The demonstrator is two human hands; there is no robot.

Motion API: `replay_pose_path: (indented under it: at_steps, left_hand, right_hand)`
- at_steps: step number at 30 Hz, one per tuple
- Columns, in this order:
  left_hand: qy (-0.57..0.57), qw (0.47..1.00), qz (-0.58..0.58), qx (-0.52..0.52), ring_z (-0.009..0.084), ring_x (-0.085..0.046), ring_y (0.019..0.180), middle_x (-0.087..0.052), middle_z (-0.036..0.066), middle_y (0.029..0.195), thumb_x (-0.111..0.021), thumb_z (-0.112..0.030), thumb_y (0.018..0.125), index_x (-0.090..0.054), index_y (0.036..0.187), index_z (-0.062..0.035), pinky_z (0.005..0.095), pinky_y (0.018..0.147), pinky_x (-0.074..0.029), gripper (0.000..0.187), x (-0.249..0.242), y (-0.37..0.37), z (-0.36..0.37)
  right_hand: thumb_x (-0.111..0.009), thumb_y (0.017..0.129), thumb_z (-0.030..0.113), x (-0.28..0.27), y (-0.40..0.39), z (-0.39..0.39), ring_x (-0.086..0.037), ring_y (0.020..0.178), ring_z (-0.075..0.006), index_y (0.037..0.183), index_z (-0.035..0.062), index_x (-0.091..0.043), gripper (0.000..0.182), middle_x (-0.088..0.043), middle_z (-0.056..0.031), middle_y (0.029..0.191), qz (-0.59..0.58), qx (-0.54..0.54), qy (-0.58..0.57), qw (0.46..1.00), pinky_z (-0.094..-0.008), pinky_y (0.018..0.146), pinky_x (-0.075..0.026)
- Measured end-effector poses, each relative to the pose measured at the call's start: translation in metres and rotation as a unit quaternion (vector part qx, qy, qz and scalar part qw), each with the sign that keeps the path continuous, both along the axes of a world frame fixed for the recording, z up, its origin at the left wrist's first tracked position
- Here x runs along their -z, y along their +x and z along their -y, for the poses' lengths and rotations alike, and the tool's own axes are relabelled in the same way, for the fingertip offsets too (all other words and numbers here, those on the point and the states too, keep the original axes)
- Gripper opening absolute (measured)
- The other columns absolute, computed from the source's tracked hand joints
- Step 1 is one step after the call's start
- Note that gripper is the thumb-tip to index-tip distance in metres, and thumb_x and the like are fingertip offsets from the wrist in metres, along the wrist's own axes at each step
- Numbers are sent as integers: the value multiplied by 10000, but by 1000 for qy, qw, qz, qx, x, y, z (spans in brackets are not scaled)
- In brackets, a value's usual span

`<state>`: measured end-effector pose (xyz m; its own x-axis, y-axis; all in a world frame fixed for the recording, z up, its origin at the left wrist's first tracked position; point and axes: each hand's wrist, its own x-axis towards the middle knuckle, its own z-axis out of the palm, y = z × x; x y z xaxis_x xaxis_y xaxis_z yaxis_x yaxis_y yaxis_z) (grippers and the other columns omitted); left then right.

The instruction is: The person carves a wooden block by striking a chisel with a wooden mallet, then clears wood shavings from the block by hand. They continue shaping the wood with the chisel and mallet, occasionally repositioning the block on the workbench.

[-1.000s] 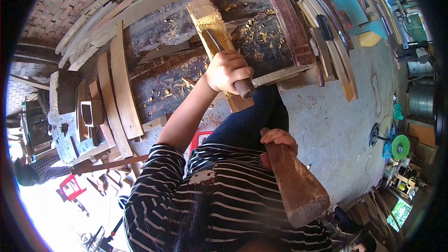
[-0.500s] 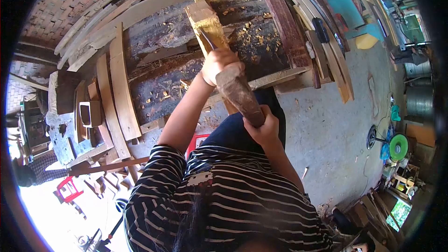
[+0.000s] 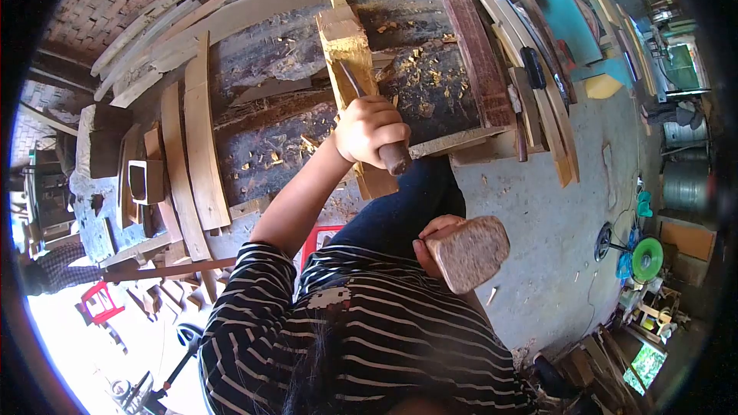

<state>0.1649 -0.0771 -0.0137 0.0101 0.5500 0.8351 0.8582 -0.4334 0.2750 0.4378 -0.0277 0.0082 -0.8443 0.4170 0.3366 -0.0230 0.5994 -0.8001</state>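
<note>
My left hand [image 3: 370, 132] is wrapped round the handle of a chisel [image 3: 352, 77]. The chisel's metal blade slants up and left onto a long, roughly carved wooden block [image 3: 347, 44], and the handle's butt pokes out below my fist. Lower right, close to my body, my right hand [image 3: 435, 232] grips a wooden mallet [image 3: 470, 253] whose worn head faces up toward me. Its handle is mostly hidden behind that head. Mallet and chisel are well apart.
Wood chips [image 3: 427, 77] litter the dark workbench [image 3: 269, 134]. A reddish plank [image 3: 478, 61] and loose boards lie along its right side, pale boards [image 3: 201, 134] on the left. A red stool [image 3: 101, 303] stands lower left; a green fan [image 3: 646, 259] is at right.
My right hand has drawn the mallet down and right, away from the chisel's butt, which is now exposed. My left hand keeps hold of the chisel, and the view has shifted slightly.
</note>
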Motion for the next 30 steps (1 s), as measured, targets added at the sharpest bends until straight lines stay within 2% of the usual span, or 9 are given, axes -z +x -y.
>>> replay_pose_path:
  at_steps: [2,10,16,18,20,22,23,25,30]
  left_hand:
    - [3,1000,-8,1,250,-585,584,-542,44,644,-714,-248,538,-578,780,-112,358,540,-475,310,1,-2,0]
    - [-8,1000,-17,4,255,-582,576,-547,47,642,-717,-242,536,-586,797,-102,355,527,-472,323,-1,-3,3]
    - [2,1000,-22,16,254,-579,570,-542,47,635,-722,-245,529,-586,800,-99,360,517,-466,336,4,-3,3]
    - [-28,999,-14,39,287,-590,589,-548,79,641,-720,-230,553,-583,763,-72,385,554,-476,296,5,-4,6]
    - [-16,999,-23,39,268,-586,586,-539,61,636,-713,-240,553,-583,787,-85,370,536,-467,310,6,-4,5]
    - [-5,999,-30,44,249,-583,583,-530,43,631,-706,-251,552,-583,811,-98,356,518,-458,325,9,-5,4]
    - [-23,997,-49,51,250,-586,592,-532,45,636,-688,-257,568,-581,810,-98,352,524,-460,310,12,-8,5]
    - [-33,995,-86,49,253,-590,612,-541,50,648,-629,-272,601,-580,814,-95,357,539,-465,281,16,-5,4]
    - [-4,998,-42,37,256,-598,607,-553,46,658,-688,-247,544,-581,778,-100,375,553,-486,297,12,-5,9]
  right_hand:
    - [-714,616,23,-2,-1,0,-564,588,-178,699,97,-556,193,-574,-47,683,1,-3,58,998,-289,584,-449]
    - [-734,616,53,-13,2,0,-570,594,-177,695,89,-574,182,-575,-45,667,92,-13,-73,993,-276,615,-462]
    - [-719,645,12,-12,6,3,-594,705,-158,872,67,-572,276,-608,-73,822,96,-52,10,994,-265,679,-472]
    - [-720,647,-10,-8,-3,15,-597,746,-162,944,65,-548,351,-605,-86,894,-169,-44,-171,970,-271,700,-475]
    - [-736,668,56,13,-4,18,-600,675,-176,877,82,-564,271,-608,-88,800,-219,-27,-179,959,-278,650,-489]
    - [-750,683,139,73,18,19,-588,571,-199,807,100,-570,222,-588,-99,673,-11,79,-232,970,-280,558,-486]
    - [-750,683,139,68,7,16,-588,571,-199,807,100,-570,222,-588,-99,673,-11,83,-230,970,-280,558,-486]
    - [-796,624,181,46,-36,5,-595,577,-269,832,83,-566,325,-590,-99,680,91,95,47,990,-345,538,-490]
    - [-790,630,252,48,-16,2,-610,574,-313,793,71,-591,314,-590,-121,666,-17,48,22,998,-358,526,-489]
